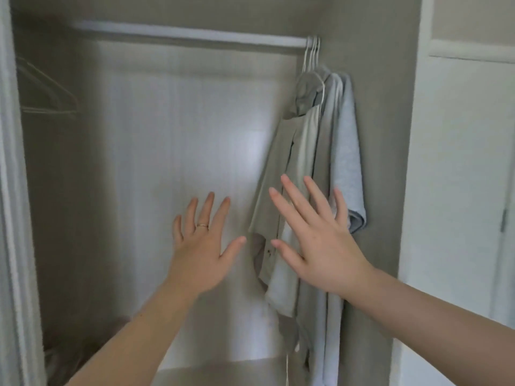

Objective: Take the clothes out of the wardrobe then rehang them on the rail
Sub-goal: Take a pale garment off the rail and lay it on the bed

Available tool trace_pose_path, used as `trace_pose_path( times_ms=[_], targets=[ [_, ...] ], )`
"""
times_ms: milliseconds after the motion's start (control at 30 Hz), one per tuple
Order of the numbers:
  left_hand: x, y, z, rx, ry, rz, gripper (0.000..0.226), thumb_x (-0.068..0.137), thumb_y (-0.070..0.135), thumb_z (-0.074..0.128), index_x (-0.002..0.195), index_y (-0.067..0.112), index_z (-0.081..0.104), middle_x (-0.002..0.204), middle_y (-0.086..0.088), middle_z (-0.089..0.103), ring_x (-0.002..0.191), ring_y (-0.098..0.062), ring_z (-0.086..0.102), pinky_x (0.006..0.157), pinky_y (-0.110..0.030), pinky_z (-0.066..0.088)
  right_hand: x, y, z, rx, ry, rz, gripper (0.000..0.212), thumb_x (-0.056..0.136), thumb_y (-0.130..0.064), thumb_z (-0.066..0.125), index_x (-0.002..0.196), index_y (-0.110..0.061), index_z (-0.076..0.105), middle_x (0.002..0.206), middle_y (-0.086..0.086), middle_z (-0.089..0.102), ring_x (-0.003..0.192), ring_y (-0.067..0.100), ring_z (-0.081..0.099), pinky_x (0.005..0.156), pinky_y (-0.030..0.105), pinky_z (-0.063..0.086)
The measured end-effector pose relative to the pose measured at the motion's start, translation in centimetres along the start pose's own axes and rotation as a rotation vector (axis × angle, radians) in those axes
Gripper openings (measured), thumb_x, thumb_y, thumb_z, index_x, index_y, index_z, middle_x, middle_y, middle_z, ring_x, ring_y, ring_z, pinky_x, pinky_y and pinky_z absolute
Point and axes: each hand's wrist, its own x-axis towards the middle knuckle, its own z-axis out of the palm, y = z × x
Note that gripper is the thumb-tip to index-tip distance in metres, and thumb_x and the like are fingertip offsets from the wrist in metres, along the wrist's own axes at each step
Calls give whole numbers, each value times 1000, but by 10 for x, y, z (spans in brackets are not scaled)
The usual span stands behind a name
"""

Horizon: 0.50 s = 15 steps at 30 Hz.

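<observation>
A white rail (181,33) spans the top of the open wardrobe. Several grey and pale green clothes (315,151) hang on white hangers (311,55) bunched at the rail's right end, against the right wall. My right hand (315,238) is raised in front of the lower part of these clothes, fingers straight and spread, holding nothing. My left hand (202,246), wearing a ring, is raised to the left of the clothes with its fingers spread, and holds nothing either.
Empty hangers (47,93) hang blurred at the wardrobe's left side. The white back panel (172,129) fills the middle. A dark heap (83,349) lies on the wardrobe floor at lower left. A white door (462,174) stands at the right.
</observation>
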Motion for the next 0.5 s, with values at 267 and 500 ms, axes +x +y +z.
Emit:
trace_pose_path(
  times_ms=[267,500],
  targets=[
    [155,-11,46,-150,62,190,79,83,78,8,153,46,-11,164,13,-18,147,-13,-29,121,-49,-9,97,38,-12,-281,78,82,72,93,-56,35,157,-29,16,165,-4,7,152,27,5,117,61,6],
    [275,-6,83,-244,93,282,77,85,77,12,152,46,-8,165,13,-13,147,-12,-26,121,-47,-7,171,71,-22,-451,108,152,67,93,-56,37,153,-28,31,162,-2,24,150,27,16,116,57,10]
  ],
)
